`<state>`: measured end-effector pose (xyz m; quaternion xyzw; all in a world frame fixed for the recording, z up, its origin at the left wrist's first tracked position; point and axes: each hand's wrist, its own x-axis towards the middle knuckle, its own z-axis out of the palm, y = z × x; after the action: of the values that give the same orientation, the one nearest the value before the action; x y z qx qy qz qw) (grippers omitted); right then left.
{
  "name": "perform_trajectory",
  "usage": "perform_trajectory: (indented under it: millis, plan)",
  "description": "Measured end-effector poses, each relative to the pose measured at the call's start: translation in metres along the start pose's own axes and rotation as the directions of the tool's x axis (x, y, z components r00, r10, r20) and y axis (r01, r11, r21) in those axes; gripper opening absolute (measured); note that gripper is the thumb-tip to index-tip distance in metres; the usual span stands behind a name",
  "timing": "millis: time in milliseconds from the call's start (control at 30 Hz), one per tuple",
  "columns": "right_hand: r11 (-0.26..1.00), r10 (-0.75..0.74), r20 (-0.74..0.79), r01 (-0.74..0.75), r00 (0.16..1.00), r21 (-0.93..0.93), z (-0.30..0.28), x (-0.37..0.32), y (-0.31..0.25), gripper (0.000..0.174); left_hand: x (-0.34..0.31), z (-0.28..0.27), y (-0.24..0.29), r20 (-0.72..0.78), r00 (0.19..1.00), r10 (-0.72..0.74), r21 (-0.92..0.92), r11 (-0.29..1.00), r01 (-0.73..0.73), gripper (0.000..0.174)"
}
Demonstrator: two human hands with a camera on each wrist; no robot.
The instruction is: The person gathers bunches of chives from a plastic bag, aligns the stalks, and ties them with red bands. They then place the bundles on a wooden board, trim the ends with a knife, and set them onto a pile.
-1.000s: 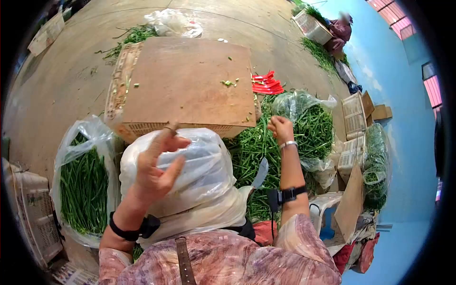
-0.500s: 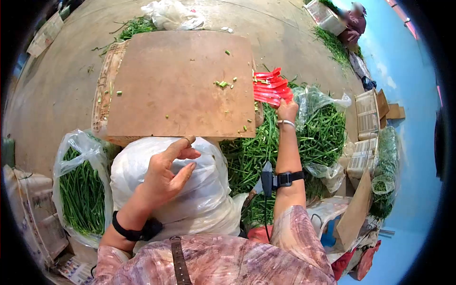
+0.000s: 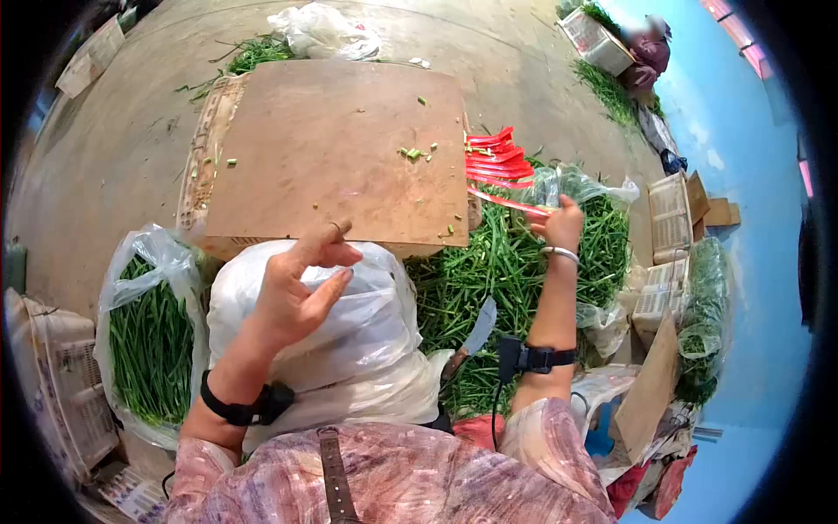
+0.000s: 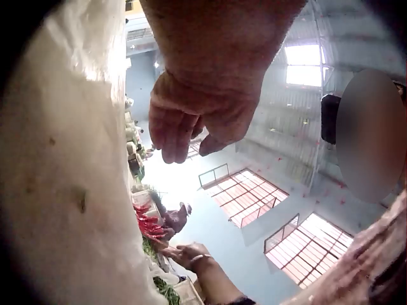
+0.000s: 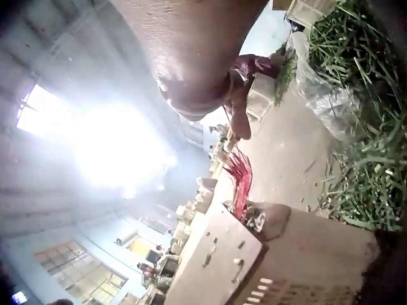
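Observation:
My right hand (image 3: 559, 225) pinches the end of one red strip (image 3: 511, 203), stretched out from a bunch of red strips (image 3: 497, 159) at the right edge of the brown board (image 3: 336, 157). In the right wrist view the bunch (image 5: 240, 184) fans out beyond the board's corner. My left hand (image 3: 301, 284) hovers near the board's front edge with nothing in it, fingers loosely bent and thumb apart. Below it sits a large bundle in white plastic (image 3: 349, 358). A knife (image 3: 480, 327) lies beside that bundle, over cut green stalks (image 3: 471, 279).
Short green bits (image 3: 414, 154) are scattered on the board, which tops a plastic crate (image 3: 205, 157). An open bag of long green stalks (image 3: 148, 349) stands at left, and another bag of greens (image 3: 602, 240) at right. A person (image 3: 650, 57) sits far right by a crate.
My right hand reached the red strips, took hold of one and drew it right and back toward me. The left hand has barely moved over the white bundle.

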<state>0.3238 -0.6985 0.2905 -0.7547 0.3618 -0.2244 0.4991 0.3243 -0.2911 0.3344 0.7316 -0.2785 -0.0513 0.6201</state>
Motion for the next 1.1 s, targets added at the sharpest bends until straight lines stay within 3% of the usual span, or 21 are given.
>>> perform_trajectory:
  millis: [33,100,167,200,267,333,433,500,533,567,633,700,767,800,833,867,933,1000,1033,1067,1100]
  plan:
    - [0.983,-0.164,-0.089,0.156,0.982,-0.097,-0.013,0.005,0.004,0.037,-0.001,-0.003,0.0,-0.001,1.0,0.003,-0.005,1.0,-0.003,0.044]
    - [0.935,-0.328,-0.229,0.281,0.916,-0.216,-0.044,0.007,-0.013,0.029,0.0,-0.009,0.0,-0.064,0.998,-0.028,-0.051,0.998,0.025,0.043]
    - [0.785,-0.566,-0.209,0.445,0.797,-0.431,-0.069,-0.006,-0.045,0.028,0.002,-0.016,0.006,-0.089,0.995,-0.044,-0.055,0.998,0.04,0.042]
    - [0.78,-0.574,-0.205,0.453,0.793,-0.431,-0.073,-0.017,-0.068,0.028,0.006,-0.018,0.008,-0.143,0.99,-0.02,-0.061,0.998,0.011,0.042]
    - [0.843,-0.534,-0.072,0.525,0.842,-0.118,-0.075,-0.041,-0.11,0.027,0.017,-0.024,0.019,-0.216,0.976,-0.002,-0.027,1.0,-0.003,0.046]
    - [0.832,-0.553,0.034,0.554,0.833,-0.037,-0.057,-0.057,-0.14,0.026,0.037,-0.024,0.034,-0.212,0.973,0.087,0.044,0.996,-0.079,0.048]
    - [0.732,-0.68,0.254,0.618,0.687,0.287,-0.02,-0.066,-0.17,0.022,0.069,-0.011,0.029,-0.029,0.966,0.256,0.212,0.946,-0.244,0.057]
    - [0.728,-0.682,0.324,0.651,0.656,0.216,0.01,-0.066,-0.187,0.021,0.07,-0.004,0.006,0.135,0.985,0.111,0.331,0.932,-0.15,0.056]
    - [0.73,-0.68,0.349,0.642,0.645,0.234,0.026,-0.061,-0.191,0.021,0.064,-0.002,0.008,0.206,0.977,-0.051,0.075,0.997,0.036,0.051]
    - [0.736,-0.673,0.38,0.628,0.635,0.254,0.041,-0.056,-0.191,0.021,0.053,0.0,0.007,0.317,0.929,-0.19,-0.165,0.954,0.252,0.046]
    - [0.716,-0.679,0.446,0.659,0.583,0.228,0.068,-0.047,-0.189,0.02,0.03,-0.003,-0.008,0.365,0.837,-0.408,-0.329,0.784,0.526,0.036]
    - [0.71,-0.683,0.484,0.652,0.547,0.266,0.097,-0.038,-0.183,0.021,0.012,-0.01,-0.025,0.393,0.809,-0.438,-0.427,0.692,0.582,0.027]
    - [0.812,-0.58,0.537,0.486,0.613,0.323,0.123,-0.035,-0.18,0.023,0.001,-0.015,-0.03,0.438,0.783,-0.443,-0.491,0.612,0.62,0.027]
    - [0.754,-0.65,0.513,0.557,0.561,0.347,0.134,-0.028,-0.178,0.024,0.004,-0.019,-0.031,0.441,0.753,-0.488,-0.472,0.587,0.657,0.027]
    - [0.785,-0.617,0.574,0.472,0.538,0.401,0.168,-0.01,-0.155,0.023,0.007,-0.022,-0.031,0.443,0.722,-0.532,-0.454,0.561,0.692,0.027]
    - [0.815,-0.573,0.575,0.482,0.584,0.323,0.181,-0.016,-0.159,0.022,0.012,-0.024,-0.033,0.433,0.728,-0.532,-0.462,0.562,0.686,0.027]
    - [0.829,-0.544,0.521,0.518,0.658,0.211,0.212,-0.015,-0.154,0.023,0.022,-0.025,-0.039,0.311,0.6,-0.737,-0.571,0.36,0.738,0.026]
    - [0.816,-0.502,0.531,0.577,0.683,0.03,0.25,0.005,-0.129,0.034,0.031,-0.029,-0.051,0.276,0.565,-0.777,-0.648,0.284,0.707,0.026]
    - [0.753,-0.546,0.512,0.656,0.664,-0.047,0.266,0.01,-0.112,0.046,0.036,-0.03,-0.061,0.249,0.524,-0.814,-0.715,0.211,0.667,0.026]
    - [0.668,-0.557,0.504,0.717,0.66,-0.2,0.271,-0.001,-0.11,0.051,0.04,-0.035,-0.09,0.383,0.473,-0.793,-0.723,0.061,0.688,0.029]
    - [0.561,-0.567,0.5,0.751,0.655,-0.348,0.273,-0.017,-0.109,0.056,0.045,-0.035,-0.097,0.379,0.475,-0.794,-0.728,0.061,0.683,0.029]
